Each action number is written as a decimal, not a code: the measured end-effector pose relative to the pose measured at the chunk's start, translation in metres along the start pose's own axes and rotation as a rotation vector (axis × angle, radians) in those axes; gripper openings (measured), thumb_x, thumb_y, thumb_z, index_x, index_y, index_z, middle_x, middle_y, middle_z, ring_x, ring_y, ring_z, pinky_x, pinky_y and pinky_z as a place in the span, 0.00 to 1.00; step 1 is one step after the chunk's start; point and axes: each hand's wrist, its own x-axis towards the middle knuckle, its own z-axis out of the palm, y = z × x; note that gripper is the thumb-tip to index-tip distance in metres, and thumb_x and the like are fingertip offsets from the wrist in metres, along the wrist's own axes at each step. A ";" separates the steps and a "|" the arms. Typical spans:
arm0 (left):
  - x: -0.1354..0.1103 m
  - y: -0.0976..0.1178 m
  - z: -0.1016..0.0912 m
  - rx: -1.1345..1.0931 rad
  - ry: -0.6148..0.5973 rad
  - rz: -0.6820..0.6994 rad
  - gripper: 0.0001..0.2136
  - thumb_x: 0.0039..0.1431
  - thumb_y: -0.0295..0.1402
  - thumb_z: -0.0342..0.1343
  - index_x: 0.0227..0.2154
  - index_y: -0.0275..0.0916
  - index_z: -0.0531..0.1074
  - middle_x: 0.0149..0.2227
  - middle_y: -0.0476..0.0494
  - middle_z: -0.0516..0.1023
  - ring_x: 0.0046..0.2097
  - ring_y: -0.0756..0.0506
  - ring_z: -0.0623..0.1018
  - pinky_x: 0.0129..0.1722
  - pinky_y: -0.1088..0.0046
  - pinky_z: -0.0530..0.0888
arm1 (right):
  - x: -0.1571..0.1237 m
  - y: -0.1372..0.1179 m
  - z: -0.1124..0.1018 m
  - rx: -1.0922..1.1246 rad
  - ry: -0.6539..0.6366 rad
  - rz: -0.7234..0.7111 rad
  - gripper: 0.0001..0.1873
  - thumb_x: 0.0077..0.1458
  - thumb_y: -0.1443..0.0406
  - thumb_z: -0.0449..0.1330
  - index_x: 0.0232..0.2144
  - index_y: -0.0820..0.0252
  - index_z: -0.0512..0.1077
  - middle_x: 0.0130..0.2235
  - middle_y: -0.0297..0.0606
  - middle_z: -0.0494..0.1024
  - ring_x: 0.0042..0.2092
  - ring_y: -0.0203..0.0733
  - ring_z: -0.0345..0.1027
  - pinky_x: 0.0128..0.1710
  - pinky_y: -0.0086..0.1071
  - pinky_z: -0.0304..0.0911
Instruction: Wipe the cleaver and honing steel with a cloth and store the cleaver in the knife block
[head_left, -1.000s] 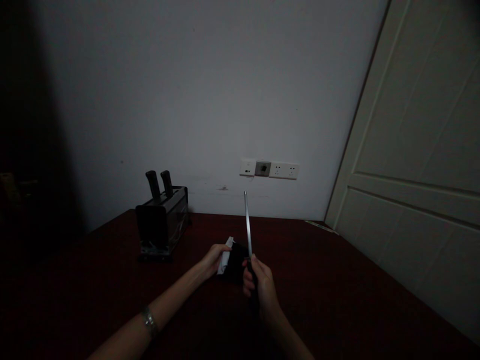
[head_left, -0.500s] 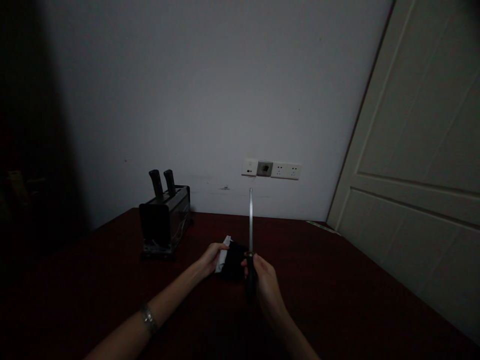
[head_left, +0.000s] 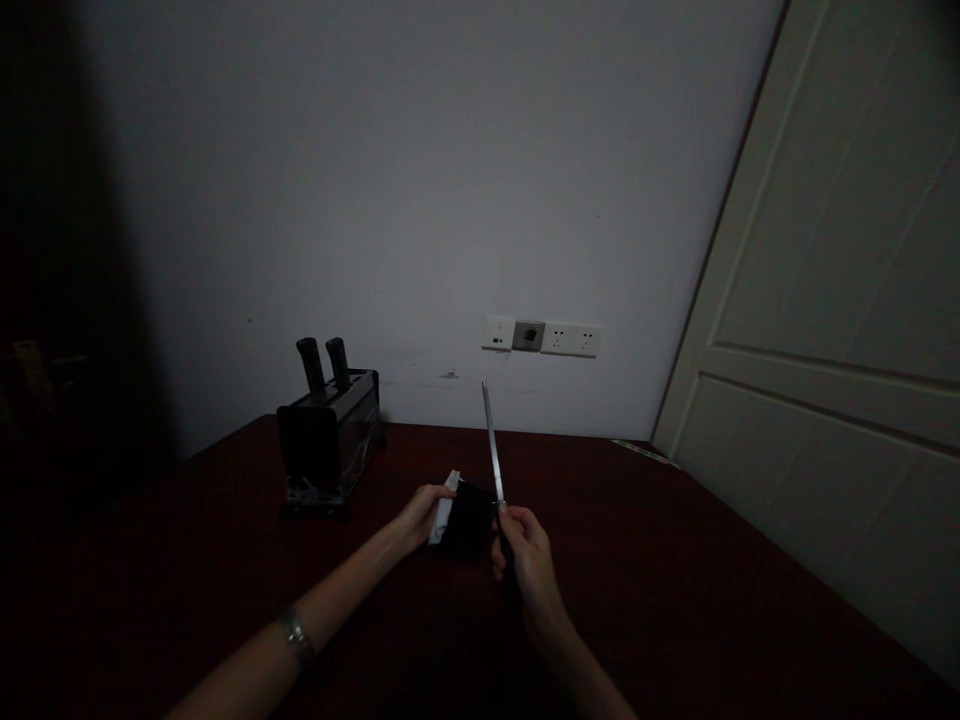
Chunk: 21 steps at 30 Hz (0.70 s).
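My right hand (head_left: pixel 529 562) is closed round the black handle of a honing steel (head_left: pixel 492 440), whose long thin metal rod points up and away, tilted a little left. My left hand (head_left: pixel 421 517) pinches the white edge of a folded black-and-white cloth (head_left: pixel 465 522). The dark part of this cloth spreads toward the steel's handle; in the dim light I cannot tell whether the two touch. Left of my hands stands a knife block (head_left: pixel 330 440) with black end panels and two black handles (head_left: pixel 324 365) sticking up from its top.
The dark red tabletop (head_left: pixel 615 540) runs back to a pale wall (head_left: pixel 450 200). Sockets and switch plates (head_left: pixel 540 337) sit on the wall behind the steel. A panelled white door (head_left: pixel 832 350) rises at the right. A paper strip (head_left: pixel 645 453) lies near the back right edge.
The rod of the honing steel has tipped from nearly upright toward the left, as my right hand turned slightly. My left hand and the cloth have barely moved.
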 end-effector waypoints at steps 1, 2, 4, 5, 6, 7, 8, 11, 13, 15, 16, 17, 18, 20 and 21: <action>0.000 0.000 0.000 0.006 -0.002 0.005 0.11 0.43 0.29 0.52 0.31 0.29 0.69 0.24 0.40 0.75 0.24 0.44 0.74 0.28 0.71 0.68 | 0.001 0.000 -0.001 -0.007 0.006 -0.002 0.25 0.36 0.46 0.61 0.24 0.59 0.61 0.12 0.22 0.60 0.11 0.26 0.48 0.08 0.21 0.45; -0.001 0.000 0.001 0.011 -0.010 0.012 0.11 0.43 0.29 0.52 0.31 0.28 0.69 0.25 0.39 0.75 0.25 0.44 0.75 0.29 0.70 0.68 | 0.002 -0.001 -0.001 -0.015 0.013 0.000 0.25 0.36 0.45 0.61 0.24 0.59 0.61 0.12 0.22 0.59 0.11 0.26 0.49 0.08 0.21 0.45; -0.004 0.001 0.003 0.016 -0.038 0.041 0.11 0.43 0.29 0.53 0.32 0.27 0.70 0.27 0.37 0.76 0.26 0.44 0.75 0.31 0.69 0.69 | 0.003 0.000 -0.002 -0.029 0.030 0.004 0.26 0.36 0.43 0.59 0.23 0.59 0.61 0.11 0.22 0.59 0.11 0.26 0.49 0.08 0.20 0.45; -0.006 0.002 0.004 0.016 -0.051 0.063 0.12 0.43 0.28 0.54 0.32 0.27 0.70 0.28 0.37 0.76 0.27 0.44 0.75 0.32 0.70 0.69 | 0.004 0.000 -0.002 -0.034 0.036 0.002 0.26 0.36 0.43 0.59 0.23 0.59 0.61 0.11 0.21 0.58 0.11 0.26 0.48 0.09 0.20 0.45; -0.009 0.002 0.006 0.017 -0.068 0.096 0.12 0.43 0.28 0.55 0.33 0.27 0.71 0.29 0.37 0.76 0.29 0.44 0.75 0.33 0.70 0.68 | 0.004 0.001 -0.002 -0.039 0.041 -0.003 0.26 0.36 0.43 0.59 0.23 0.59 0.61 0.10 0.21 0.58 0.11 0.26 0.48 0.09 0.20 0.45; -0.012 0.003 0.008 0.023 -0.091 0.137 0.12 0.43 0.27 0.56 0.33 0.27 0.71 0.30 0.37 0.77 0.29 0.45 0.75 0.34 0.71 0.68 | 0.004 0.003 -0.002 -0.044 0.043 -0.006 0.26 0.35 0.43 0.59 0.22 0.59 0.61 0.10 0.21 0.58 0.11 0.26 0.48 0.09 0.20 0.45; -0.015 0.005 0.011 0.033 -0.125 0.179 0.12 0.43 0.27 0.57 0.34 0.27 0.72 0.31 0.37 0.77 0.30 0.45 0.75 0.35 0.71 0.68 | 0.004 0.004 -0.001 -0.046 0.044 -0.010 0.26 0.35 0.43 0.60 0.22 0.58 0.61 0.10 0.21 0.57 0.11 0.27 0.48 0.09 0.20 0.45; -0.024 0.008 0.021 0.062 -0.255 0.276 0.13 0.44 0.27 0.59 0.35 0.26 0.73 0.32 0.36 0.77 0.32 0.45 0.75 0.37 0.70 0.68 | 0.003 0.006 -0.001 -0.056 0.047 -0.011 0.26 0.35 0.43 0.60 0.23 0.59 0.62 0.10 0.21 0.58 0.11 0.27 0.48 0.09 0.20 0.45; -0.029 0.008 0.026 0.045 -0.293 0.296 0.13 0.44 0.27 0.59 0.35 0.27 0.73 0.32 0.37 0.77 0.32 0.45 0.76 0.38 0.70 0.68 | 0.003 0.008 0.000 -0.065 0.058 -0.011 0.27 0.34 0.43 0.60 0.23 0.59 0.62 0.09 0.21 0.58 0.11 0.27 0.49 0.10 0.20 0.45; -0.032 0.008 0.030 -0.012 -0.263 0.299 0.11 0.43 0.26 0.60 0.33 0.29 0.74 0.30 0.39 0.77 0.31 0.46 0.75 0.36 0.71 0.68 | 0.003 0.009 0.001 -0.067 0.067 -0.004 0.28 0.33 0.43 0.60 0.23 0.60 0.62 0.09 0.21 0.58 0.11 0.27 0.48 0.09 0.20 0.45; -0.033 0.008 0.032 -0.049 -0.234 0.284 0.10 0.43 0.26 0.60 0.32 0.30 0.74 0.29 0.41 0.77 0.30 0.46 0.75 0.35 0.71 0.68 | 0.003 0.010 0.001 -0.061 0.069 0.003 0.28 0.32 0.42 0.61 0.23 0.60 0.62 0.09 0.21 0.58 0.11 0.26 0.48 0.09 0.20 0.45; -0.034 0.007 0.033 -0.090 -0.206 0.256 0.09 0.43 0.28 0.60 0.31 0.30 0.73 0.27 0.41 0.77 0.29 0.46 0.75 0.35 0.71 0.69 | 0.003 0.011 0.002 -0.052 0.072 0.012 0.29 0.31 0.42 0.61 0.23 0.60 0.62 0.09 0.21 0.58 0.11 0.26 0.48 0.09 0.20 0.44; -0.035 0.008 0.035 -0.138 -0.185 0.225 0.10 0.44 0.31 0.60 0.30 0.30 0.73 0.27 0.41 0.77 0.28 0.46 0.75 0.35 0.70 0.69 | 0.003 0.012 0.002 -0.042 0.075 0.022 0.30 0.30 0.41 0.61 0.23 0.60 0.62 0.09 0.21 0.58 0.11 0.26 0.48 0.09 0.21 0.44; -0.039 0.010 0.040 -0.251 -0.182 0.197 0.16 0.47 0.41 0.58 0.32 0.30 0.73 0.29 0.39 0.77 0.31 0.43 0.76 0.38 0.66 0.69 | 0.004 0.013 0.002 -0.030 0.079 0.036 0.30 0.30 0.41 0.61 0.23 0.60 0.61 0.09 0.21 0.58 0.11 0.27 0.48 0.09 0.21 0.44; -0.042 0.011 0.043 -0.307 -0.203 0.203 0.21 0.48 0.46 0.56 0.35 0.30 0.73 0.31 0.37 0.78 0.34 0.41 0.76 0.40 0.64 0.69 | 0.004 0.014 0.002 -0.029 0.080 0.036 0.30 0.30 0.41 0.61 0.23 0.60 0.61 0.09 0.21 0.58 0.11 0.27 0.48 0.09 0.21 0.44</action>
